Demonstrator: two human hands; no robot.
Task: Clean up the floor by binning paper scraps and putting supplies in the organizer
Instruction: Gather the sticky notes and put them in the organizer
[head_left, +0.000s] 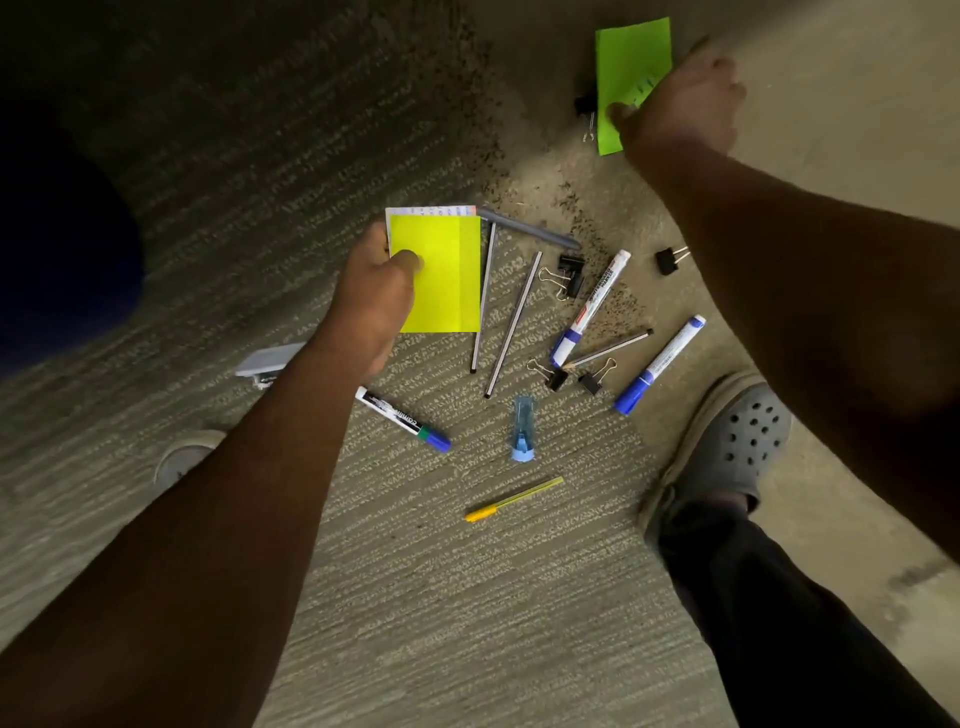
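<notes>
My left hand (371, 296) is shut on a yellow paper (447, 275) with a printed white sheet (431, 210) behind it, held above the carpet. My right hand (680, 104) reaches to the far right and its fingers lie on a green paper (631, 57) on the floor; whether it grips the paper I cannot tell. Scattered on the carpet lie three blue-capped markers (592, 306) (660, 364) (402, 418), thin grey pencils (514, 325), a yellow pen (511, 499), a blue transparent tool (523, 428) and several black binder clips (569, 275).
My foot in a grey clog (727, 441) stands at the right, close to one marker. A grey flat object (267, 358) lies under my left forearm. Another binder clip (584, 106) sits beside the green paper. A dark shape fills the far left.
</notes>
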